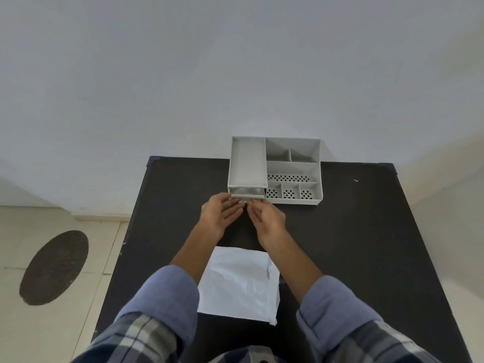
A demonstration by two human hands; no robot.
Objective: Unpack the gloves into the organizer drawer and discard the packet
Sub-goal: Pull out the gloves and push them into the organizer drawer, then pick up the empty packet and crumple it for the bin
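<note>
A grey plastic organizer [293, 167] stands at the far middle of the black table [353, 244]. Its drawer [246, 193], low on the left side, is pulled out a little; the inside looks grey and I cannot tell what is in it. My left hand [220, 218] and my right hand [267, 218] meet at the drawer's front edge, fingertips touching its handle. A white crumpled packet [238, 281] lies flat on the table between my forearms, near me.
The organizer's right side has several open compartments with perforated floors. A wall rises right behind the table. On the tiled floor to the left lies a dark oval mat [53, 267]. A tiny white scrap [355, 180] lies at the table's far right.
</note>
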